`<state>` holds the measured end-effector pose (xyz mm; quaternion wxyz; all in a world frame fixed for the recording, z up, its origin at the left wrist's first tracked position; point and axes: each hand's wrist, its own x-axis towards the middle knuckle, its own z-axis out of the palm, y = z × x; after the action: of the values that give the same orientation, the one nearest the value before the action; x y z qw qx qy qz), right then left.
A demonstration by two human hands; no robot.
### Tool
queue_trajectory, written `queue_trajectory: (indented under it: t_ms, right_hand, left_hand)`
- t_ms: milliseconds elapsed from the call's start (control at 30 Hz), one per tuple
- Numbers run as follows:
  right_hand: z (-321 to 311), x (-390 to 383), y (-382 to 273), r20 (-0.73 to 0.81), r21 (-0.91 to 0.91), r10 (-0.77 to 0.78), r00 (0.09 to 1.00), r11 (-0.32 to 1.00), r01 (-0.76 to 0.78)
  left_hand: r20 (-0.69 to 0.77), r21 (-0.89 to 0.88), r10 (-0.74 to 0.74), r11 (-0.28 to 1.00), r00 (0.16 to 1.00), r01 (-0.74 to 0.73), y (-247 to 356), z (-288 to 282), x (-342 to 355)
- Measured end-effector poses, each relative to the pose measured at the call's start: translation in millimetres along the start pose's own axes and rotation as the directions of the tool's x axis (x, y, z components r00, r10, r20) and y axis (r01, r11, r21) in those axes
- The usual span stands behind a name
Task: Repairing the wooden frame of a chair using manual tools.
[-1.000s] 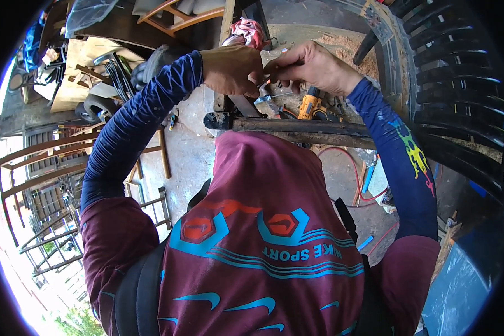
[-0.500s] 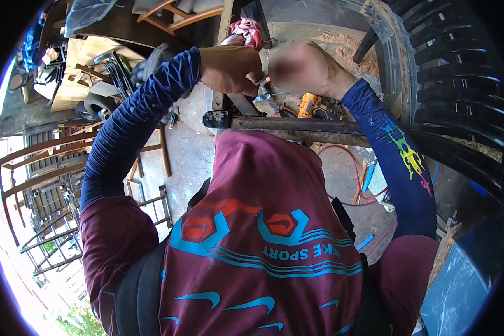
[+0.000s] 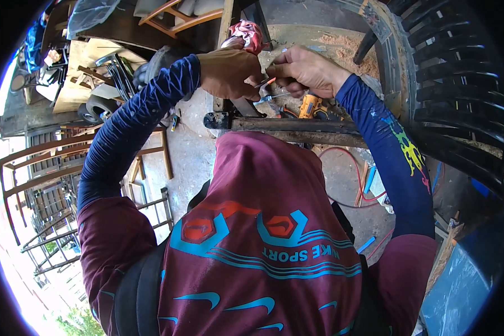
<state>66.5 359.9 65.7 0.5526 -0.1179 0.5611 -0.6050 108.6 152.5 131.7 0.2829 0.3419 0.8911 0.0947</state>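
Note:
My left hand [image 3: 229,70] is closed, fingers curled down, just in front of a crumpled pink and white cloth [image 3: 246,36]. From its fingertips a thin dark stick with an orange end [image 3: 271,81] points toward the right hand. My right hand [image 3: 309,71] is closed too, thumb and forefinger pinched close to the left fingers. Whatever lies in that pinch is too small to make out. Below the hands runs a dark wooden rail [image 3: 302,125] of a frame. A yellow power drill [image 3: 309,106] lies beyond the rail, and a screwdriver with a clear blue handle [image 3: 263,99] is beside it.
A black slatted bench [image 3: 453,78] stands close on the right. Wooden chair frames [image 3: 50,148] and a tyre [image 3: 99,105] are at the left. A red hose [image 3: 357,168] curves over the floor, and sawdust [image 3: 341,45] lies at the back.
My right hand, smeared before, is now sharp, its fingers pinched near the left hand. The left hand has hardly moved.

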Motion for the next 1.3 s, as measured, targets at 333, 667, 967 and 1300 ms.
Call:
queue_trajectory:
  t_ms: [333, 667, 967, 1300]
  right_hand:
    - [6, -19, -23, -0.171, -0.311, -0.039, 0.985, 0.950, -0.017]
    - [-14, -3, 4, 0.152, -0.753, -0.514, 0.844, 0.493, 0.435]
    - [6, -15, -22, -0.244, -0.416, 0.032, 0.969, 0.900, -0.134]
    - [-5, -5, 2, 0.041, -0.074, -0.310, 0.950, 0.947, 0.312]
  left_hand:
    - [-0.092, 0.076, -0.019, 0.997, 0.996, 0.026, -5, 10, 3]
    - [-0.028, 0.034, 0.048, 0.998, 0.998, -0.047, -10, 4, 6]
    - [0.135, 0.106, -0.154, 0.984, 0.979, 0.140, 16, -12, 8]
    - [0.118, 0.013, -0.138, 0.990, 0.983, 0.138, 14, -16, 6]
